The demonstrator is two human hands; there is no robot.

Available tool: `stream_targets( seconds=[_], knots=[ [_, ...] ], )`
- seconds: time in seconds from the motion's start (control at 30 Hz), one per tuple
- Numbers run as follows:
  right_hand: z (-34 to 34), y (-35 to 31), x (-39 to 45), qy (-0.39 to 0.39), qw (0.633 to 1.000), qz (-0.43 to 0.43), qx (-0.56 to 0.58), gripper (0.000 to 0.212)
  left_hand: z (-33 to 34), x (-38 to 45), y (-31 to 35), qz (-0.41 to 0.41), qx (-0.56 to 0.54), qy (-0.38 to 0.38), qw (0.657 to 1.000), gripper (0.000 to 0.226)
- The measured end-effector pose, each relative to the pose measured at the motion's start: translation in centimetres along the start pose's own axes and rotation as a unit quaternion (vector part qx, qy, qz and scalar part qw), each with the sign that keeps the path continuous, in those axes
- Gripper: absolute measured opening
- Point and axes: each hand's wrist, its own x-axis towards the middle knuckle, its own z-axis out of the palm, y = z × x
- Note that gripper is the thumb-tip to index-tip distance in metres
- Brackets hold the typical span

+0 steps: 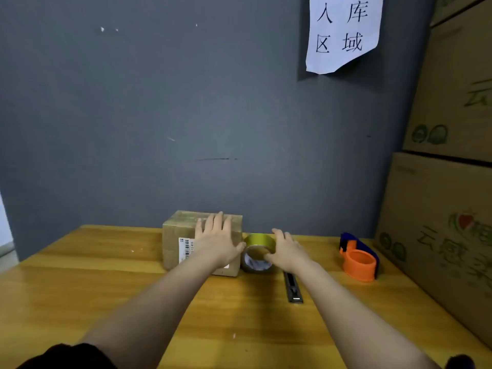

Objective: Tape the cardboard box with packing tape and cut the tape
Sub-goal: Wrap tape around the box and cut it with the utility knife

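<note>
A small cardboard box [175, 235] with a white shipping label stands at the far middle of the wooden table [106, 275], against the grey wall. My left hand [217, 238] lies flat on the box's top and front, fingers spread. Just right of the box a roll of yellowish packing tape [259, 242] stands on its edge. My right hand [286, 250] grips that roll from the right, thumb at its core. A black utility knife [292, 287] lies on the table below my right wrist.
An orange and blue tape dispenser [359, 258] sits at the right of the table. Large printed cardboard cartons [447, 203] are stacked along the right edge. A paper sign [343, 33] hangs on the wall above.
</note>
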Motion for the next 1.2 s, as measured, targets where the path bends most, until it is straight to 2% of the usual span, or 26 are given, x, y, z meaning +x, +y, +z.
stream_targets(
  seconds=[0.17, 0.3, 0.4, 0.5, 0.63, 0.83, 1.03, 1.13, 1.2],
  knots=[
    [1.3, -0.1, 1.8, -0.001, 1.0, 0.014, 0.02, 0.083, 2.1, 1.8, 0.7, -0.028, 0.001, 0.055, 0.998, 0.079],
    [2.1, 0.5, 2.2, 0.009, 0.998, -0.01, 0.054, 0.074, 3.1, 2.1, 0.7, -0.056, 0.002, 0.071, 0.996, 0.075],
    [2.0, 0.5, 1.5, 0.038, 0.998, -0.018, 0.048, 0.064, 3.4, 2.1, -0.1, -0.036, 0.008, 0.115, 0.993, 0.061],
    [1.8, 0.2, -0.1, 0.048, 0.997, -0.031, 0.043, 0.058, 3.6, 2.0, -1.9, 0.023, -0.022, 0.127, 0.991, 0.058],
    [2.4, -0.8, -3.9, 0.047, 0.995, -0.048, 0.071, 0.052, 2.5, 1.0, -5.0, 0.134, -0.055, 0.07, 0.987, 0.08],
    [3.6, -2.2, -9.9, 0.043, 0.981, -0.027, 0.189, 0.056, 0.7, -1.1, -6.7, 0.226, -0.099, -0.003, 0.969, 0.075],
    [5.2, -3.2, -12.9, 0.016, 0.949, -0.043, 0.312, 0.043, 0.7, -2.4, -6.7, 0.242, -0.183, -0.015, 0.953, 0.067],
    [6.0, -3.5, -13.2, 0.025, 0.941, -0.05, 0.335, 0.047, 1.2, -2.2, -6.0, 0.171, -0.341, -0.032, 0.924, 0.058],
    [6.4, -3.4, -13.2, 0.024, 0.935, -0.043, 0.351, 0.05, 1.7, -1.8, -5.5, 0.139, -0.409, -0.032, 0.901, 0.055]
  ],
)
